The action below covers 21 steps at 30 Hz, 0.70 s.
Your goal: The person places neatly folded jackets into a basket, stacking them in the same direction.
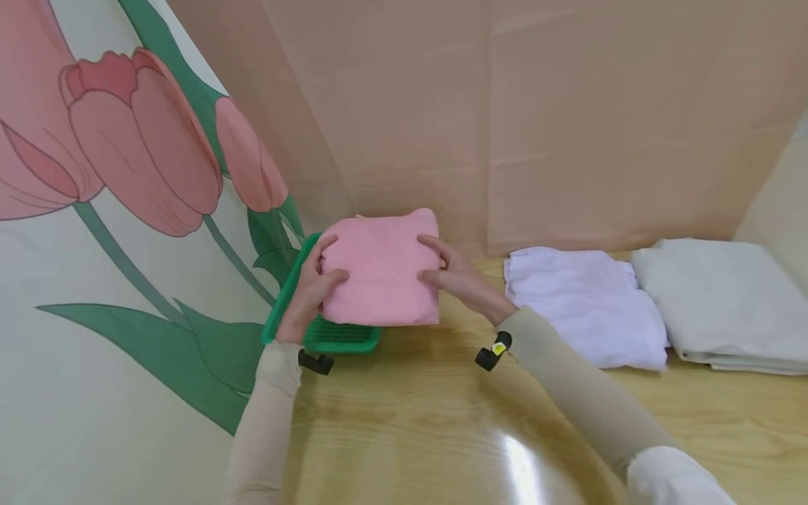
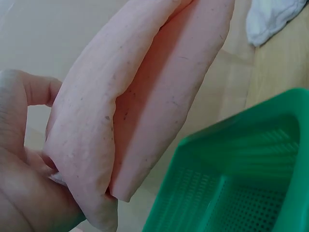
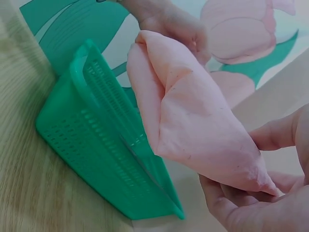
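Note:
A folded pink cloth (image 1: 381,270) is held between both hands above a green plastic basket (image 1: 344,345). My left hand (image 1: 311,291) grips its left side, thumb on the near face and fingers behind. At the opposite side my right hand (image 1: 463,277) pinches the cloth the same way. In the left wrist view the cloth (image 2: 91,116) shows an open fold along its edge, with the basket (image 2: 231,140) below and to the right. The right wrist view shows the bundle (image 3: 198,116) over the basket's rim (image 3: 79,72).
To the right lie a folded white cloth (image 1: 581,305) and a folded grey cloth (image 1: 726,305) on the wooden table (image 1: 404,421). A wall with painted tulips (image 1: 145,140) borders the left side. Behind the table hangs a brown sheet (image 1: 568,126).

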Tool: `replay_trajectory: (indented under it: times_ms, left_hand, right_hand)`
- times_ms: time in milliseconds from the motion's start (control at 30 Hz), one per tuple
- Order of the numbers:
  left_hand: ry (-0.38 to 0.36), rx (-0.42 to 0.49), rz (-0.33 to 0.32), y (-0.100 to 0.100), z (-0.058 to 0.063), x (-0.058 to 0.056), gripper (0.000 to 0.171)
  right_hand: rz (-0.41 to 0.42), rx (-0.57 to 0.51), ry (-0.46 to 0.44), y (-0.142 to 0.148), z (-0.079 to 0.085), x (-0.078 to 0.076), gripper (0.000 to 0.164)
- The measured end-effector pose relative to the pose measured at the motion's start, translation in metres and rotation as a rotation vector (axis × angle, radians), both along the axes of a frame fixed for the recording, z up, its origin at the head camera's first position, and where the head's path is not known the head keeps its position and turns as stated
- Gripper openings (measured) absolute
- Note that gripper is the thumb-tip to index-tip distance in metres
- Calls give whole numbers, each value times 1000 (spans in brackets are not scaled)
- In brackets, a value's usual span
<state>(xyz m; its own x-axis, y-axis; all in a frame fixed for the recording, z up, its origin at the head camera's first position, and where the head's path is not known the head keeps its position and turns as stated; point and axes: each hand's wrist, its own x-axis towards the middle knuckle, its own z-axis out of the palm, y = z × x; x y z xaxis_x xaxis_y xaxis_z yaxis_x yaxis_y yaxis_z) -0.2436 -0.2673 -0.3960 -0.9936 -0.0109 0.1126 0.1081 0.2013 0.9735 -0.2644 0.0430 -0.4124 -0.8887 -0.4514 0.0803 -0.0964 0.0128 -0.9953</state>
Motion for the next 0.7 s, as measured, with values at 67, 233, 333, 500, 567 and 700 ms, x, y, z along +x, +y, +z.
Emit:
replay_trajectory:
  times_ms: [67, 233, 333, 500, 567, 700]
  left_hand:
    - [-4, 7, 20, -7, 0, 0, 80]
    - [15, 33, 84, -21, 3, 1, 77]
    - [23, 9, 114, -29, 4, 1, 74]
    - [2, -43, 132, -43, 4, -2, 71]
    - [-12, -48, 135, -48, 4, -3, 71]
    - [-36, -49, 138, -56, 4, -6, 71]
  right_hand:
    - [5, 13, 17, -8, 2, -2, 79]
    - [24, 32, 32, -27, 5, -7, 78]
    - [31, 30, 18, -37, 7, -9, 78]
    - [30, 33, 16, -51, 6, -12, 79]
    - [33, 39, 16, -56, 6, -13, 79]
    - [36, 57, 10, -66, 3, -15, 80]
